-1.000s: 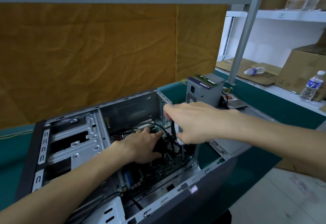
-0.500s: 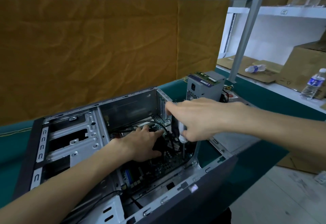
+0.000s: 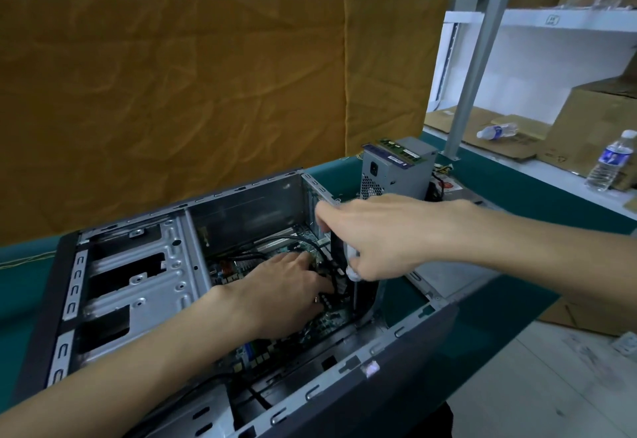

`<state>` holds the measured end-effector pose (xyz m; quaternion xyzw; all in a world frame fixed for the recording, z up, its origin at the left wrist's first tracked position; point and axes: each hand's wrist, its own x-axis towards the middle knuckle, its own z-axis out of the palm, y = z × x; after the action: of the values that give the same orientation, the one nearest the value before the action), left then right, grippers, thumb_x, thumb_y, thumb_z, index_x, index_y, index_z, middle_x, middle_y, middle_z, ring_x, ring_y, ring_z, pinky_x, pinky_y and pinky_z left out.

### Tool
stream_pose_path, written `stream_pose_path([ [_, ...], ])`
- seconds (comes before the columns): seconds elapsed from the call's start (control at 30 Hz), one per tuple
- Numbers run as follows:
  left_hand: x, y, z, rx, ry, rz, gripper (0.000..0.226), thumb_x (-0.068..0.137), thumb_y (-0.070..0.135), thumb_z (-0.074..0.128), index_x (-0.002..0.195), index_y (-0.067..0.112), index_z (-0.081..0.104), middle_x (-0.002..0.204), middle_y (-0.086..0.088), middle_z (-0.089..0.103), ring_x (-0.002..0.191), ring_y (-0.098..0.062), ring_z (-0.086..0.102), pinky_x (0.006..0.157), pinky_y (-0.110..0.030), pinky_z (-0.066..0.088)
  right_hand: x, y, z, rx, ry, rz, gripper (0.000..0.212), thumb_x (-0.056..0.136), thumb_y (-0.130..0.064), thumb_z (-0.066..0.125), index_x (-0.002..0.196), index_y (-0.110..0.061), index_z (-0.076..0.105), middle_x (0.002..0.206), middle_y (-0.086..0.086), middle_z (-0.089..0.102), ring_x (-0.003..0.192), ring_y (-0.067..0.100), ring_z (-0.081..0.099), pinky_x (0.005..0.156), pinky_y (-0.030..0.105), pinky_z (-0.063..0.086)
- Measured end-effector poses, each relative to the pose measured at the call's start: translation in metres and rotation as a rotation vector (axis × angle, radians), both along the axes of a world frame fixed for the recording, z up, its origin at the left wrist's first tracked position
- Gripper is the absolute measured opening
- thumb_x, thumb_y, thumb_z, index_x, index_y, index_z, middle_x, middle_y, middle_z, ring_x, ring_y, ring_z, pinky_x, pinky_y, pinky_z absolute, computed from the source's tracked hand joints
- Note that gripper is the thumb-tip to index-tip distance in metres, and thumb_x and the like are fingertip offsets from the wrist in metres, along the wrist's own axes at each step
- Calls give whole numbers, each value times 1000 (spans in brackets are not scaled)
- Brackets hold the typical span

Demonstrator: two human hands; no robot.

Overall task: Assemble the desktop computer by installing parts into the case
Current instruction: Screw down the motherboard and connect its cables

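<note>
The case (image 3: pixel 131 286) lies on its side on the green bench (image 3: pixel 510 203), its open side facing up, with the motherboard (image 3: pixel 327 322) at its bottom. The left hand (image 3: pixel 279 296) reaches down into the case, palm down on the board, fingers spread over a dark part among the black cables (image 3: pixel 275 241); whether it grips anything I cannot tell. The right hand (image 3: pixel 382 237) hovers above the case's rear corner, fingers curled tight around the pale handle of a screwdriver (image 3: pixel 352 268), whose dark shaft points straight down into the case just beside the left hand's fingertips. The two hands are near each other but not touching. Behind the case, a grey power supply (image 3: pixel 396 175) stands upright on the bench with a green memory stick (image 3: pixel 400 151) lying on top of it. On the white shelf (image 3: pixel 537 169) to the right are cardboard boxes (image 3: pixel 593 127), one bottle (image 3: pixel 496 131) lying down and another standing.
</note>
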<state>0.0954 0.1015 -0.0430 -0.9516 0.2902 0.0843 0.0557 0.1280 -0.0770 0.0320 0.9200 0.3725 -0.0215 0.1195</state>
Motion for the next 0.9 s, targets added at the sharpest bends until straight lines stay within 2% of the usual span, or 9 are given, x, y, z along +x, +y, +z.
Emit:
stream_pose_path([
  [0.1,1,4,9,-70,-140,-69,27,103,40,46,124,33,62,112,1,51,109,-22,52,96,-38,47,-2,0,-5,-14,-213,56,37,101,-46,52,115,-15,38,78,3,54,61,26,44,53,37,32],
  [0.17,2,0,10,-78,-78,-136,25,103,35,47,118,31,67,116,2,56,110,-19,52,96,-36,45,-1,-2,-1,-25,-129,35,40,99,-47,56,108,-19,29,75,0,49,59,20,47,50,36,31],
  [0.27,2,-9,0,43,-51,-208,31,106,35,41,130,35,62,128,1,53,115,-21,43,101,-36,39,2,-2,1,-4,-18,18,39,93,-29,63,109,-20,29,75,1,52,58,20,51,47,36,35],
  [0.37,4,-12,-8,121,-117,-253,37,107,31,39,139,38,56,146,-6,37,129,-26,31,106,-40,35,-1,0,-7,8,-214,53,39,102,-47,52,101,-19,25,66,-2,37,51,16,34,46,33,22],
  [0.5,7,-17,-16,315,-77,-267,48,107,25,37,153,41,38,159,-14,22,144,-35,20,121,-48,21,4,-6,3,14,96,-17,39,91,-29,66,110,-21,33,83,2,55,64,21,55,48,36,36],
  [0.6,12,-20,-20,435,7,-257,59,106,21,39,159,40,23,169,-16,0,155,-37,-5,127,-52,2,3,-3,-4,34,-63,51,33,98,-37,60,104,-17,35,70,1,49,56,18,47,46,35,32],
  [0.67,15,-19,-22,441,28,-260,62,104,21,42,159,40,22,169,-15,-2,155,-37,-8,126,-53,0,3,-3,-5,45,-74,63,38,100,-46,57,102,-19,30,67,-2,46,54,15,43,45,33,28],
  [0.77,17,-21,-25,424,36,-269,59,102,20,43,157,38,30,169,-15,0,155,-38,-6,126,-55,4,8,-5,3,44,129,1,44,92,-35,70,114,-23,35,76,-1,55,60,16,53,46,33,33],
  [0.9,19,-21,-28,422,62,-264,61,100,20,45,157,37,31,169,-15,-1,154,-40,-10,125,-57,1,7,1,-8,23,-191,66,32,104,-42,51,102,-16,34,67,-1,37,55,21,38,51,36,31],
])
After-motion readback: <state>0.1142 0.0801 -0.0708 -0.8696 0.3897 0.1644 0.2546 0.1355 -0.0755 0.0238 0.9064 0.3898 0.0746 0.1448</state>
